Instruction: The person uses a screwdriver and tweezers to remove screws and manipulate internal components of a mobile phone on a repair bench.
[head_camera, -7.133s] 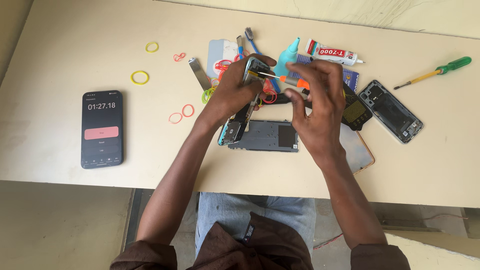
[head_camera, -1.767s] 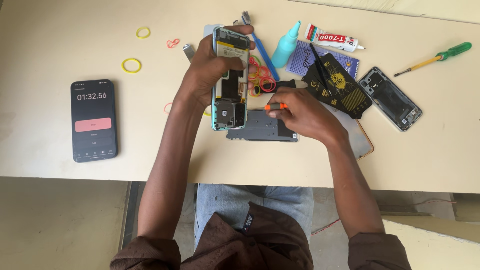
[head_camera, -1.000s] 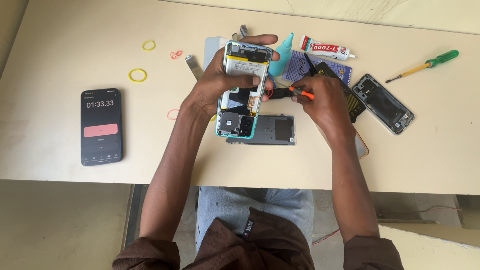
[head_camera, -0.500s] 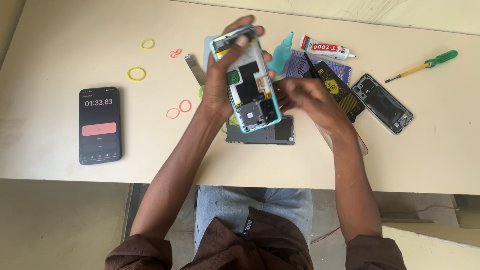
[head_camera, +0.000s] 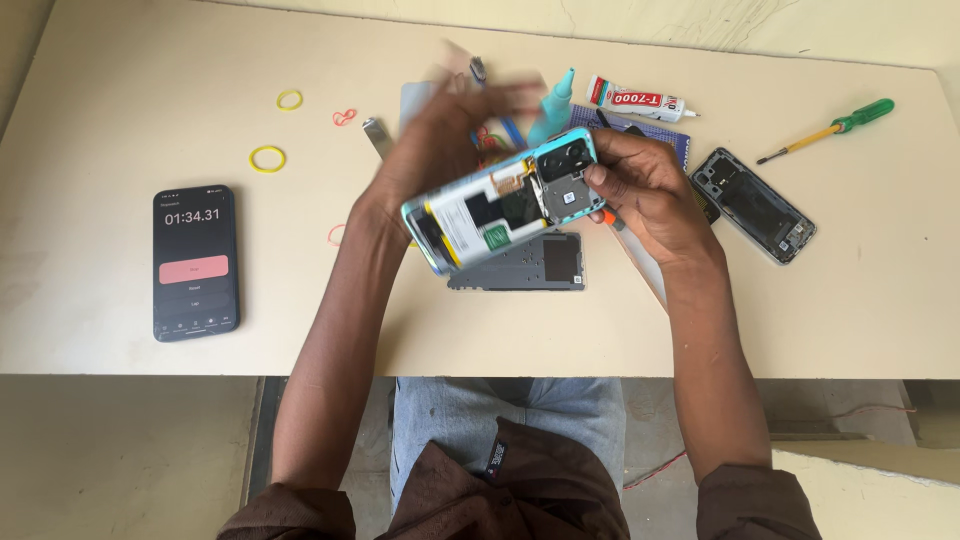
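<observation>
Both forearms reaching forward from brown sleeves, left hand (head_camera: 440, 150) raised and motion-blurred, fingers (head_camera: 500, 100) spread forward, wrist bent, right hand (head_camera: 650, 190) angled inward, fingers (head_camera: 598, 178) curled in a grip, thumb on top

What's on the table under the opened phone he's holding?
Under the opened phone lies a grey cover plate flat on the table; its lower half shows. The phone and the right hand cover the plate's upper edge. The left hand is blurred.
</observation>
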